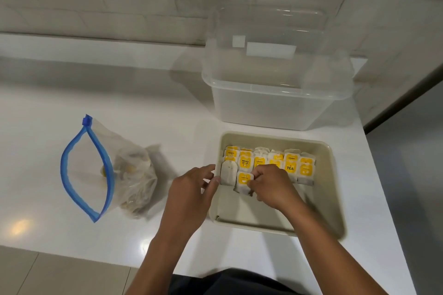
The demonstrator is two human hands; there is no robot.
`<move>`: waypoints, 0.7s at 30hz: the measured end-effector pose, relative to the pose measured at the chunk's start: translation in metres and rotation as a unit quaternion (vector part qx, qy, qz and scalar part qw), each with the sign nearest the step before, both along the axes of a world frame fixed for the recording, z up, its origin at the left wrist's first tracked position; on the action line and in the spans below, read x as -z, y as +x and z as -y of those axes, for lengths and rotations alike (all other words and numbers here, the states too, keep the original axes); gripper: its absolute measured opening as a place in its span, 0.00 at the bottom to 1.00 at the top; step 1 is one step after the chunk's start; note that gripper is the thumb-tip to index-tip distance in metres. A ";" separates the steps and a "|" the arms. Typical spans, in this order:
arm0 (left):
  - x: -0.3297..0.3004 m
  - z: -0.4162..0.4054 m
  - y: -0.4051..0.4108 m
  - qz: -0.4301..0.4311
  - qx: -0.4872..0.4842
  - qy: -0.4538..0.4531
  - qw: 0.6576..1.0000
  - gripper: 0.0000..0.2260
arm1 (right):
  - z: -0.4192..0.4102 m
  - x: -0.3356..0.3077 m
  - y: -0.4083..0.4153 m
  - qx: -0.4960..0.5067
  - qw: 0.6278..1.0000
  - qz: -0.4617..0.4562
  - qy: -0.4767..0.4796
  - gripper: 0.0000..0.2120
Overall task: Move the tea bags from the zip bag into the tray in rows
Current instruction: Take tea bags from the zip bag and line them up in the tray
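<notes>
A beige tray point(334, 199) sits on the white counter at the right. Several white tea bags with yellow tags point(291, 165) stand in overlapping rows along its far side. My right hand point(271, 185) is inside the tray and pinches a yellow-tagged tea bag point(243, 181) at the front of the rows. My left hand point(194, 189) rests at the tray's left rim, fingers curled against the edge beside a plain white tea bag point(227, 172). To the left lies the clear zip bag point(105, 170) with a blue zipper, its mouth wide open, several tea bags bunched at its bottom.
A clear plastic storage box point(273, 100) with its lid leaning behind it stands just beyond the tray. A tiled wall runs along the back. The counter's right edge point(381, 175) drops off beside the tray, and its front edge is close to my body.
</notes>
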State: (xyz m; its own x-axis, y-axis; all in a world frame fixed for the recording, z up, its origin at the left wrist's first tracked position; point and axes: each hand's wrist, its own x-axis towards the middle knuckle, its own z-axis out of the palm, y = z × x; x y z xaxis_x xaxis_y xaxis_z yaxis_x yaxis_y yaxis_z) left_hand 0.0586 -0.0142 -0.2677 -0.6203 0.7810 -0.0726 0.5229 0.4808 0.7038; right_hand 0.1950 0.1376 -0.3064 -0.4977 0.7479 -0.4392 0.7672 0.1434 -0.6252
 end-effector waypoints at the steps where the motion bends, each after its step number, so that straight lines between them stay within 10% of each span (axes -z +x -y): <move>1: 0.000 0.000 0.002 0.004 -0.002 0.001 1.000 0.13 | -0.001 0.001 -0.002 0.005 1.000 0.006 0.011 0.06; 21: 0.002 0.000 0.002 0.027 -0.013 -0.006 1.000 0.13 | -0.006 -0.002 -0.004 -0.042 0.988 0.129 0.067 0.21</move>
